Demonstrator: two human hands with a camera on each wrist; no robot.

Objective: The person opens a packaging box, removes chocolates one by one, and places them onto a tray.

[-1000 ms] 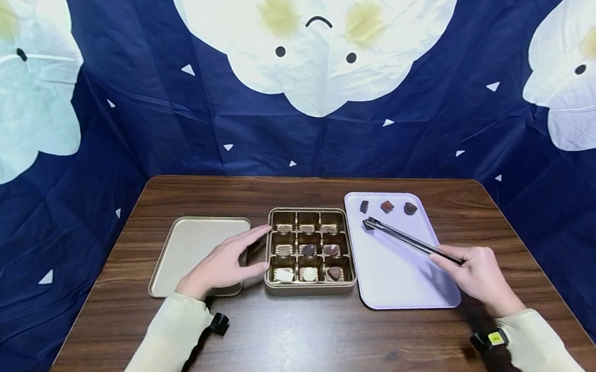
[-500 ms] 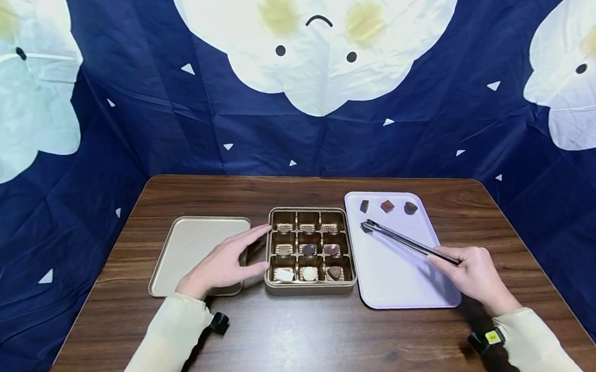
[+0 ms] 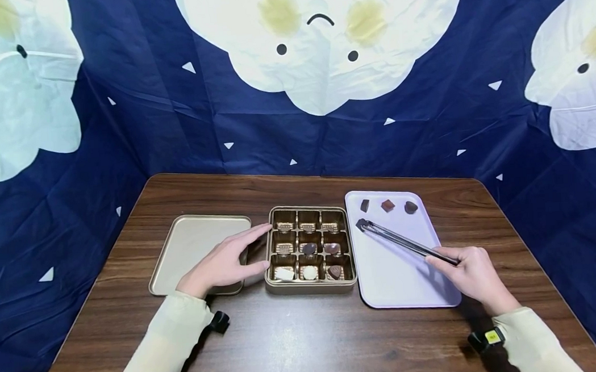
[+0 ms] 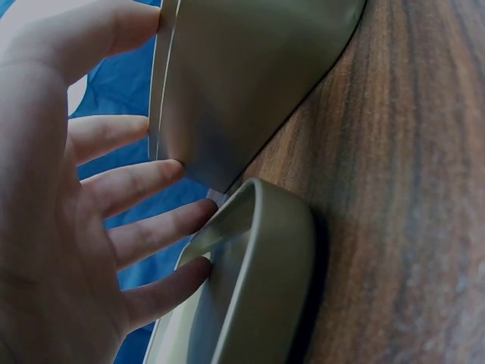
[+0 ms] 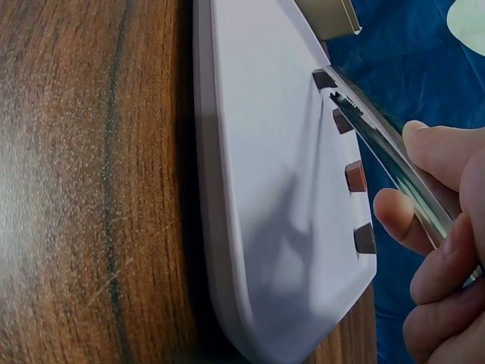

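Observation:
My right hand holds black-and-silver tongs, thumb and fingers wrapped around the handle end. A dark chocolate is at the tongs' tips, over the left part of the lilac tray; whether it is lifted off the tray I cannot tell. My left hand rests its fingertips and thumb on the left side of a gold tin, fingers spread. The tin's divided insert holds several chocolates, among them a white one, a round cream one and a dark oval one.
Along the tray's far end lie a dark stick-shaped chocolate, a reddish-brown square one and a dark rounded one. The tin's lid lies under and beyond my left hand. A blue cloth hangs behind the wooden table.
The tongs' tips and the dark chocolate at them have shifted slightly left across the tray, toward the tin. My left hand stays in place on the tin.

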